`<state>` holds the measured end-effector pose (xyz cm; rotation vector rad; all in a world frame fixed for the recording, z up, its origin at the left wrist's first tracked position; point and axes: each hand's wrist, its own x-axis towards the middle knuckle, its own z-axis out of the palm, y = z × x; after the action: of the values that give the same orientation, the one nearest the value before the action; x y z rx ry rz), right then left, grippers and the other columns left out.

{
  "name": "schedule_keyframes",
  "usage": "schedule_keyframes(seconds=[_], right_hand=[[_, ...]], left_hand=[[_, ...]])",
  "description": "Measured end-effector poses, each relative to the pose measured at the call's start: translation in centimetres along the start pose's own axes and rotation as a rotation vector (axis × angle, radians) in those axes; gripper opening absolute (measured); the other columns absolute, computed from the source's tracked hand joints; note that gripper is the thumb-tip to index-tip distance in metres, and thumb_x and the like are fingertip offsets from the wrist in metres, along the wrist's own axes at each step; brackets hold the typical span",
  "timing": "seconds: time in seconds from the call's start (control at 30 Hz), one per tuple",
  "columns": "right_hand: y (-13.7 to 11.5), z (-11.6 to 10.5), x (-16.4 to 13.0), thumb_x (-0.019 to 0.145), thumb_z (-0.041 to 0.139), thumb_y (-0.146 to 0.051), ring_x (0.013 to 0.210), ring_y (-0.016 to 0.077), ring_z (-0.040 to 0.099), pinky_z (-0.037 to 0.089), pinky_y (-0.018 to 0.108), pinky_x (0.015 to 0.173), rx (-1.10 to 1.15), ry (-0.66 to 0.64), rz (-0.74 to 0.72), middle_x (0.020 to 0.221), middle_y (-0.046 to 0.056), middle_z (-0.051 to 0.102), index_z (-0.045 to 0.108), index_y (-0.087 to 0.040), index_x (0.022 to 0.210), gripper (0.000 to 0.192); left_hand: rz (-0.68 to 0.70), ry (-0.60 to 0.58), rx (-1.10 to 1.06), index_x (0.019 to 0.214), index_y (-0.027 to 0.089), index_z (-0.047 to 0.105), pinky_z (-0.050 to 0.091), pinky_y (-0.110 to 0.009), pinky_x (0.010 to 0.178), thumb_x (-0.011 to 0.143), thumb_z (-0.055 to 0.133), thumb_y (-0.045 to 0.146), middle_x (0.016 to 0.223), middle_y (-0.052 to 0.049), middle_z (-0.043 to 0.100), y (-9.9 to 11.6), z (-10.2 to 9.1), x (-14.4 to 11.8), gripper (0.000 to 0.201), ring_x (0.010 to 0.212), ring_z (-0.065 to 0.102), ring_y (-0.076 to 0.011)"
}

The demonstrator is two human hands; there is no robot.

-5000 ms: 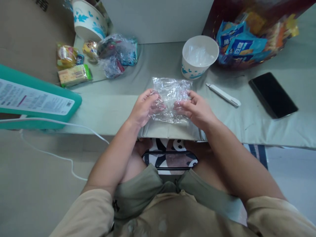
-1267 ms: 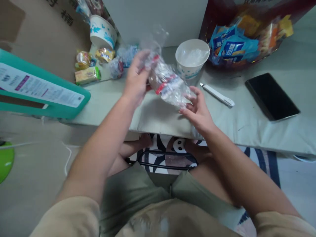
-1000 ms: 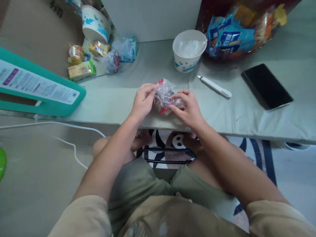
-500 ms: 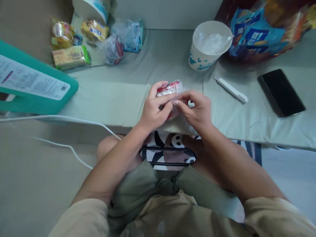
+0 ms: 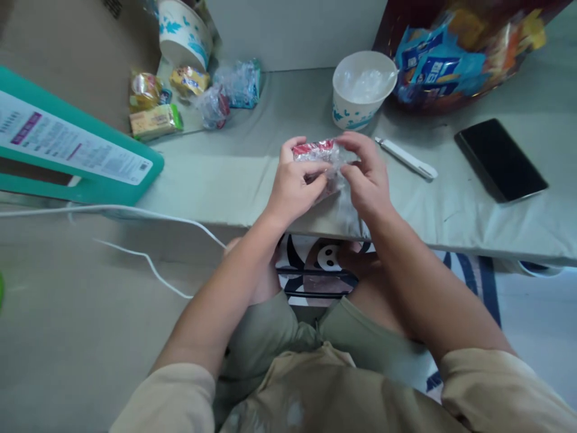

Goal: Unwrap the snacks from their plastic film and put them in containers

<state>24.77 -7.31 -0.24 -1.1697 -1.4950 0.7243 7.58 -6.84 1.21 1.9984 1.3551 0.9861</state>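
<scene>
A small red packet in crinkled clear plastic wrap is held just above the near edge of the cloth-covered surface. My left hand closes around its left side, fingers behind and thumb in front. On the other side, my right hand has its thumb and bent fingers at the loose clear wrap, which bunches out from the packet's right end. The packet's lower part is partly hidden by my left fingers and thumb.
Behind my hands stands a paper cup with clear plastic inside. A white slim cutter, a black phone and a bag of blue snack packs lie to the right. Wrapped snacks and a teal container are left.
My right fingers have spread from a tight pinch and moved slightly up and right, with more wrap showing between the hands. The view has shifted a little.
</scene>
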Motion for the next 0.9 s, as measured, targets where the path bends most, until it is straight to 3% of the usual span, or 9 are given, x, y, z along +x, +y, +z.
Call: schedule_keyframes(seconds=[0.13, 0.27, 0.4, 0.5, 0.57, 0.67, 0.8, 0.9], right_hand=[[0.3, -0.3, 0.3, 0.097, 0.059, -0.049, 0.143, 0.0288, 0.051, 0.042, 0.052, 0.119, -0.014, -0.062, -0.009, 0.139, 0.006, 0.062, 0.072, -0.028, 0.100, 0.026], [1.4, -0.6, 0.4, 0.099, 0.054, -0.055, 0.138, 0.0263, 0.055, 0.042, 0.050, 0.120, 0.042, -0.003, 0.061, 0.134, 0.008, 0.063, 0.074, -0.025, 0.091, 0.037], [2.1, -0.6, 0.6, 0.091, 0.069, -0.048, 0.130, 0.0264, 0.058, 0.047, 0.047, 0.114, 0.018, 0.062, 0.107, 0.131, 0.010, 0.061, 0.072, -0.023, 0.084, 0.026], [2.3, -0.7, 1.2, 0.092, 0.066, -0.042, 0.117, 0.0232, 0.063, 0.051, 0.044, 0.107, -0.054, 0.112, 0.095, 0.120, 0.009, 0.064, 0.069, -0.023, 0.097, 0.020], [2.8, -1.5, 1.7, 0.094, 0.060, -0.037, 0.113, 0.0227, 0.063, 0.053, 0.045, 0.103, -0.172, 0.155, 0.042, 0.117, 0.008, 0.066, 0.065, -0.023, 0.111, 0.022], [4.2, -4.1, 2.1, 0.089, 0.059, -0.029, 0.119, 0.0290, 0.059, 0.048, 0.054, 0.107, -0.497, 0.233, 0.003, 0.121, 0.013, 0.065, 0.061, -0.022, 0.117, 0.029], [6.0, -8.0, 2.0, 0.080, 0.064, -0.028, 0.122, 0.0401, 0.056, 0.042, 0.064, 0.106, -0.844, 0.191, 0.241, 0.125, 0.020, 0.062, 0.064, -0.020, 0.111, 0.032], [5.3, -9.0, 1.9, 0.083, 0.062, -0.031, 0.110, 0.0387, 0.060, 0.043, 0.060, 0.100, -0.896, 0.123, 0.354, 0.110, 0.018, 0.066, 0.063, -0.021, 0.095, 0.015]], left_hand=[[-0.047, -0.049, -0.014, 0.097, 0.027, 0.076, 0.050, -0.053, 0.114, 0.094, 0.068, 0.042, 0.108, -0.005, 0.071, 1.3, -0.2, 1.3, 0.017, 0.131, 0.060, -0.0301], [-0.113, 0.016, -0.053, 0.109, 0.029, 0.067, 0.057, -0.045, 0.100, 0.091, 0.073, 0.036, 0.112, -0.002, 0.069, 1.0, 1.5, 2.5, 0.020, 0.114, 0.068, -0.0249], [-0.139, 0.002, -0.151, 0.103, 0.026, 0.061, 0.057, -0.034, 0.089, 0.090, 0.072, 0.036, 0.120, -0.002, 0.069, 0.0, 3.1, 3.4, 0.019, 0.108, 0.069, -0.0210], [-0.138, 0.014, -0.296, 0.097, 0.024, 0.061, 0.055, -0.034, 0.094, 0.085, 0.076, 0.046, 0.123, -0.005, 0.069, -1.1, 3.4, 3.6, 0.029, 0.115, 0.067, -0.0237], [-0.175, 0.049, -0.487, 0.106, 0.025, 0.063, 0.053, -0.038, 0.098, 0.076, 0.085, 0.050, 0.118, -0.005, 0.069, -2.1, 3.4, 3.7, 0.044, 0.119, 0.066, -0.0272], [-0.322, 0.108, -0.803, 0.121, 0.028, 0.059, 0.052, -0.043, 0.101, 0.063, 0.095, 0.045, 0.110, -0.005, 0.069, -3.7, 3.0, 3.9, 0.071, 0.118, 0.068, -0.0305], [-0.532, 0.123, -0.973, 0.105, 0.023, 0.063, 0.056, -0.044, 0.093, 0.059, 0.095, 0.044, 0.100, -0.006, 0.072, -5.2, 2.2, 4.5, 0.060, 0.103, 0.071, -0.0294], [-0.539, 0.186, -0.989, 0.101, 0.022, 0.066, 0.058, -0.041, 0.091, 0.064, 0.093, 0.045, 0.102, -0.006, 0.074, -5.5, 1.4, 4.7, 0.052, 0.099, 0.073, -0.0262]])
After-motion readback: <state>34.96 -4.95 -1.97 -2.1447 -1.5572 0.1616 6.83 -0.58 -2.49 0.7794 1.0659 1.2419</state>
